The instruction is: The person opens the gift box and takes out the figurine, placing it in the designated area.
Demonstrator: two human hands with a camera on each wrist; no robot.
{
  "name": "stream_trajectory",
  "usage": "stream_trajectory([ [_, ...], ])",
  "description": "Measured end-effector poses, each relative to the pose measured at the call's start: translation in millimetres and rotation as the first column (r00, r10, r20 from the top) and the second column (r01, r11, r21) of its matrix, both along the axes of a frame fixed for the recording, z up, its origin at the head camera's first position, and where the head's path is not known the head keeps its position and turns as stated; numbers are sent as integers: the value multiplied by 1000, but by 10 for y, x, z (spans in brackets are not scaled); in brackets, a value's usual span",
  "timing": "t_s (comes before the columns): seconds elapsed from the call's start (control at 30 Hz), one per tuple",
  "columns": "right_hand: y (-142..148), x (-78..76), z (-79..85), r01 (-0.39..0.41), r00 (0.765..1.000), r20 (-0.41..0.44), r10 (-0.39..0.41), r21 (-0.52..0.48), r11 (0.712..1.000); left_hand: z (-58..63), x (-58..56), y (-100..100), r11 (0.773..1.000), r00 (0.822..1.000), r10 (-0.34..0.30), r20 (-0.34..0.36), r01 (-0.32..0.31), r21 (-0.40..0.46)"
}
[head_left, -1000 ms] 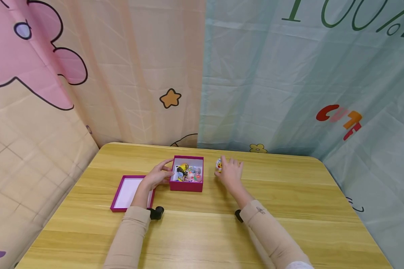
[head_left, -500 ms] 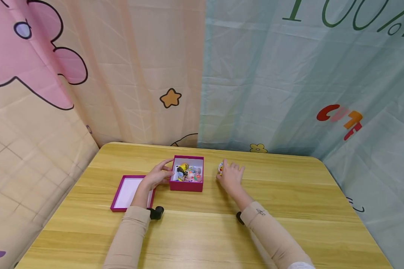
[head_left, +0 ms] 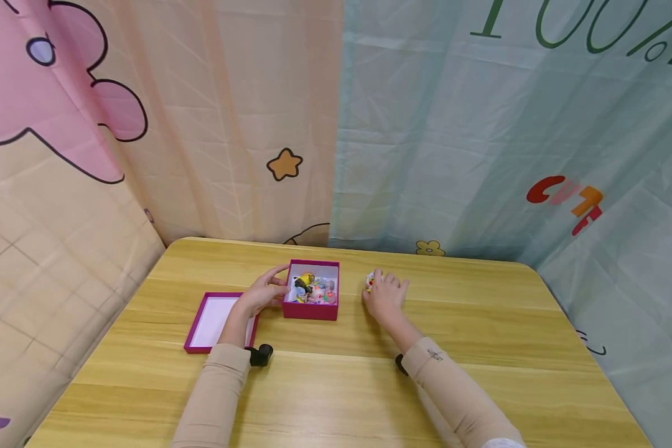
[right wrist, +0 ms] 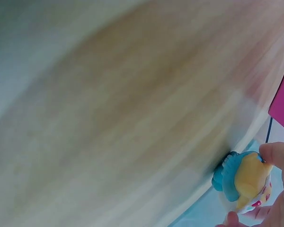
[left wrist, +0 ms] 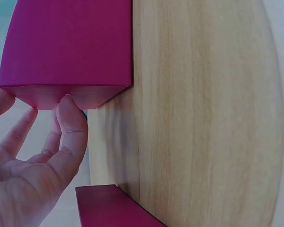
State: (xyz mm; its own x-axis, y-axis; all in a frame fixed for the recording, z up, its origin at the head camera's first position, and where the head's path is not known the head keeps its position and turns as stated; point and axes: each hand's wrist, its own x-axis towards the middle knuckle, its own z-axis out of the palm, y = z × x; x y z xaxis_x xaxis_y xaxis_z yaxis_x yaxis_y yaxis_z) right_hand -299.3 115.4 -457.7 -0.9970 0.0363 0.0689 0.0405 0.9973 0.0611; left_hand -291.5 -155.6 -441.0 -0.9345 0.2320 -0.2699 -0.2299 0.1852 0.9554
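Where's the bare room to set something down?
Widest: table right of the right sleeve. Another lies between that and the left sleeve, in front of the box; a narrower gap separates it from the toy in the right hand. Crowded: left, where the left hand touches the box near the lid, and inside the box, among figurines.

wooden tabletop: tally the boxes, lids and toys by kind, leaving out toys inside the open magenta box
open square magenta box: 1
shallow magenta lid, white inside: 1
small yellow-and-blue toy figure, in the right hand: 1
total: 3
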Motion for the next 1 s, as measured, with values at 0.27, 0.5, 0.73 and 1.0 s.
stream_trajectory([
  [0.27, 24, -13, -13, 17, 999, 37, -18, 13, 1000, -112, -61, -15, 1000, 1000, 2, -7, -2, -9],
  [0.5, 39, -22, -21, 19, 999, 42, -20, 3, 1000, -119, -59, -20, 1000, 1000, 15, 5, -15, -19],
  [0.73, 52, -27, 6, 13, 999, 37, -13, 2, 1000, -121, -60, -23, 999, 1000, 19, 3, -19, -33],
  [1.0, 35, -59, 228, -66, 997, -46, 63, -57, 996, -125, -61, -23, 1000, 1000, 13, -2, -13, -16],
])
